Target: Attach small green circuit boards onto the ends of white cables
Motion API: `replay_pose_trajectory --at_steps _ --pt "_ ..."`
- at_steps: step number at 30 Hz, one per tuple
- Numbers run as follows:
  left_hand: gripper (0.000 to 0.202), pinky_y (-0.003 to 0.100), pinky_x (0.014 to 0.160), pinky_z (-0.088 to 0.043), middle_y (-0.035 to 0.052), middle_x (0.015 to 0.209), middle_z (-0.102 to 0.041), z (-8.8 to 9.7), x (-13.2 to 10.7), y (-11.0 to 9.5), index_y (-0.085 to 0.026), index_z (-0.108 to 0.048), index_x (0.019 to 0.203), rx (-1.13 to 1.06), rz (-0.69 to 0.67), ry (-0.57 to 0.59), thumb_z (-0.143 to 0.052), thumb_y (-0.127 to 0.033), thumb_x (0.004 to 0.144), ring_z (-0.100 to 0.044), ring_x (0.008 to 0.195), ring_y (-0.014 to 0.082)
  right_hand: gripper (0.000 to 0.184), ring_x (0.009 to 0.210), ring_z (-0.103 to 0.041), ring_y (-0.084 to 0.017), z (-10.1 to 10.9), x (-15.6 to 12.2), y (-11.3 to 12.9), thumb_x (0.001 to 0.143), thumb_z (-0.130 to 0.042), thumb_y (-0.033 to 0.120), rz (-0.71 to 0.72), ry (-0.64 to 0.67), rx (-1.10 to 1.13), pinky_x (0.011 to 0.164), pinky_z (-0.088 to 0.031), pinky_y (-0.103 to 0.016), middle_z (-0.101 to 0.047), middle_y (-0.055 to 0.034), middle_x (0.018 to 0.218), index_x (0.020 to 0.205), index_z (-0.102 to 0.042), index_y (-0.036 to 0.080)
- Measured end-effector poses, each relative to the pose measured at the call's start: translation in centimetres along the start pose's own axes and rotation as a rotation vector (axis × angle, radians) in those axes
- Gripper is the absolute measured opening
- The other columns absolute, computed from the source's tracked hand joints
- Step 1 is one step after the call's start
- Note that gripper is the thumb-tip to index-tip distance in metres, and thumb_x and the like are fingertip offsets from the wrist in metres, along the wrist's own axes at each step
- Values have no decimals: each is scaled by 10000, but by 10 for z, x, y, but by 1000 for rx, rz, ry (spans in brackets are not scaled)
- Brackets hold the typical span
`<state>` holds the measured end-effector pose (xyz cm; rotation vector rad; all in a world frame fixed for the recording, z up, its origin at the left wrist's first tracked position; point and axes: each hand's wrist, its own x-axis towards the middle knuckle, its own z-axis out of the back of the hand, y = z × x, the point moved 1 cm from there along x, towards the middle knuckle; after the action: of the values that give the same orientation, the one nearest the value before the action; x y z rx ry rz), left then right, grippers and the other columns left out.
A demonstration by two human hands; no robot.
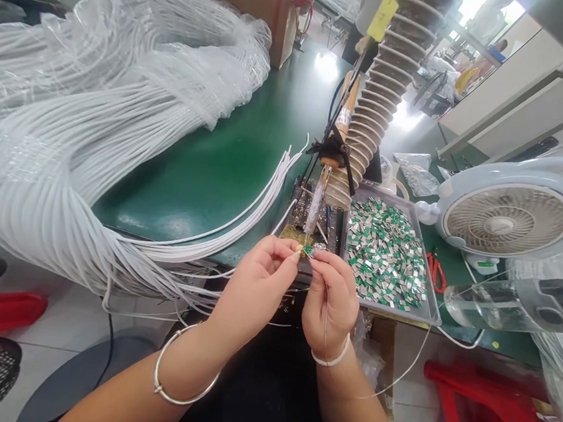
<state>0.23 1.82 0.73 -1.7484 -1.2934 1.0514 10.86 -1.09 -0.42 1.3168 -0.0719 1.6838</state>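
The thumb and forefinger of the left hand (253,288) press together on a tiny green-and-silver rectangular chip (308,249), though its exact grip is too small to make out. The right hand's (331,303) thumb and forefinger are clamped on a thin white wire (325,309) just beside the chip, and the 2 pinches nearly touch, which seems to steady both small parts against each other. The wire drops through the right hand and curves away below the worktop's front edge.

Just beyond the fingertips, a soldering iron with a wooden handle (316,204) stands angled in a black holder, its tip close to the hands and within easy reach. A grey metal tray (392,311) near the front edge holds a loose heap of matching green-and-silver chips (385,252), probably placed there for quick picking. Long white cables in a large clear-wrapped bundle (70,115) spread over the left side of the green worktop (214,177), their ends fanned towards the hands. A round pale-blue fan (507,218) sits at the right edge, facing the work, and red-handled pliers (436,271) lie near it.
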Motion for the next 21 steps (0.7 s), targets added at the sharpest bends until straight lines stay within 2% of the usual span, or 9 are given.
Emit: replay_pose_trajectory --at_steps 12,21 --pt "139 223 701 -424 3 923 -577 0 0 -2 -177 -506 691 8 -2 6 -590 -241 780 -545 740 95 254 942 -611 -178 0 2 0 835 -468 40 -8 1 -26 809 -547 -366 -608 -99 996 1015 -580 180" --pt "134 208 765 -434 -2 912 -564 7 -2 7 -188 -497 698 71 -11 20 -570 -243 797 -560 848 104 284 964 -592 -169 2 -5 -2 835 -434 25 -40 22 34 814 -540 -354 -615 -90 994 1045 -551 177"
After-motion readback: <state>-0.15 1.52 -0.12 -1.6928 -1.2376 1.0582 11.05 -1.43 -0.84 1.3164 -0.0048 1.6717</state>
